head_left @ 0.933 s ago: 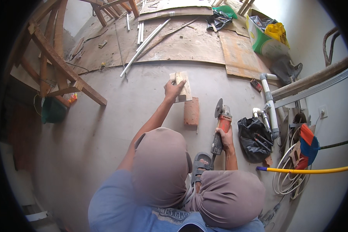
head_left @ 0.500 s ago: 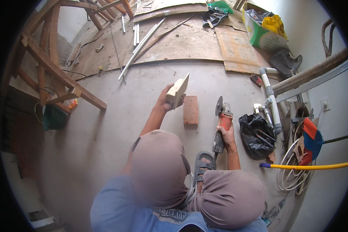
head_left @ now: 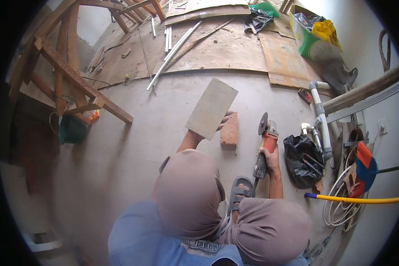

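In my left hand (head_left: pixel 196 136) is a flat beige rectangular tile (head_left: pixel 211 109), raised over the floor with its broad face up. The thumb side is mostly hidden under it, and fingertips show past its right edge. Just right of the tile a reddish brick (head_left: pixel 229 131) lies on the floor, partly covered by those fingers in this view. My right hand (head_left: pixel 270 157) is wrapped round an angle grinder (head_left: pixel 269 141) with a red and black body. Its thin cutting disc (head_left: pixel 263 123) points away from me, clear of both tile and brick. Whether the disc turns I cannot tell.
Right of the grinder lie a black plastic bag (head_left: pixel 300 160), grey-white pipes (head_left: pixel 320 117) and a yellow pole (head_left: pixel 361 200). My sandalled foot (head_left: pixel 240 190) is close behind the grinder. Wooden trestles (head_left: pixel 86 84) stand left; plywood sheets (head_left: pixel 226 48) and white tubes (head_left: pixel 175 55) lie ahead.
My left hand has turned the tile from nearly edge-on to broad face up. The whole view has shifted slightly; my right hand keeps its hold on the angle grinder.
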The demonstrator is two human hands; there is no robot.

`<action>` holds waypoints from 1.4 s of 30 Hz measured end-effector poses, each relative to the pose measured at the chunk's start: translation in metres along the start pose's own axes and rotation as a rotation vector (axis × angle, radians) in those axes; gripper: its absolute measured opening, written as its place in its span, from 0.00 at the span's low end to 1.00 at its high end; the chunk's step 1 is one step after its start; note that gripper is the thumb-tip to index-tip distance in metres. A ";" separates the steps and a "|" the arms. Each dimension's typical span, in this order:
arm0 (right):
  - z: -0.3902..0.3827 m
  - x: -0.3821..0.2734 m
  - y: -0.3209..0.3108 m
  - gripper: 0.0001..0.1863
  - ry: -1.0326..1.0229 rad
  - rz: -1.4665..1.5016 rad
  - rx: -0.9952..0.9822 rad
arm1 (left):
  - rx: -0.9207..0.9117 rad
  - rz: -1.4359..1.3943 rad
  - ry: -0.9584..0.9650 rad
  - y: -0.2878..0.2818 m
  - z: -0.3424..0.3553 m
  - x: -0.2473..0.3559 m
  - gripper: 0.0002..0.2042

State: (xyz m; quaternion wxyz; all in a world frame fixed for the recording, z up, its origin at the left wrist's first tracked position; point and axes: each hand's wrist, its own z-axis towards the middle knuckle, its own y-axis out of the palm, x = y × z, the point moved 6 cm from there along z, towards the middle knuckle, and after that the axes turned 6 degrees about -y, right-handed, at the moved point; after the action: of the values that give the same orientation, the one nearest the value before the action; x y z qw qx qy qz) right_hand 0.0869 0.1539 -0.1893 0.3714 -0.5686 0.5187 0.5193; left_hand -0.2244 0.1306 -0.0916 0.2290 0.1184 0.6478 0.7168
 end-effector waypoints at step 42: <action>0.015 0.012 -0.007 0.24 0.037 0.032 0.012 | 1.295 2.018 0.022 -0.088 -0.002 0.017 0.52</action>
State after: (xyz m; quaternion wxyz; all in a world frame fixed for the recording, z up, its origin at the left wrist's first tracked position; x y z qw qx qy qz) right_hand 0.0897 0.1674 -0.2051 0.3569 -0.5675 0.5375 0.5115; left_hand -0.2251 0.1417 -0.1807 -0.5438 0.6600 0.5053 0.1151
